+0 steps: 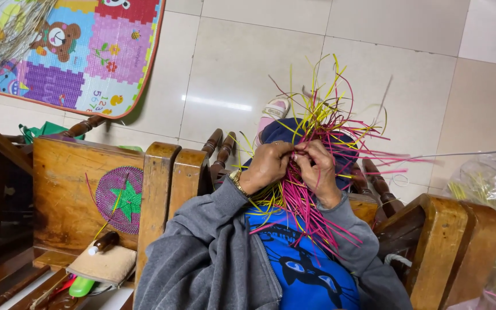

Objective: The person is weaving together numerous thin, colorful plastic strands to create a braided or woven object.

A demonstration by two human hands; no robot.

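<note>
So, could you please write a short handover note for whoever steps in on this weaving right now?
Left hand: closed on the pink and yellow strips, pinching them near the middle of the bundle; a watch sits on that wrist.
Right hand: also gripping the strips, fingertips beside the left hand's.
The strips fan out loose above and below the hands, over the lap.
A finished round woven mat, purple with a green star, lies on the wooden chair seat to the left.
Done: one mat, and a start on the bundle in hand.
Left: most strip ends are still unwoven.
</note>
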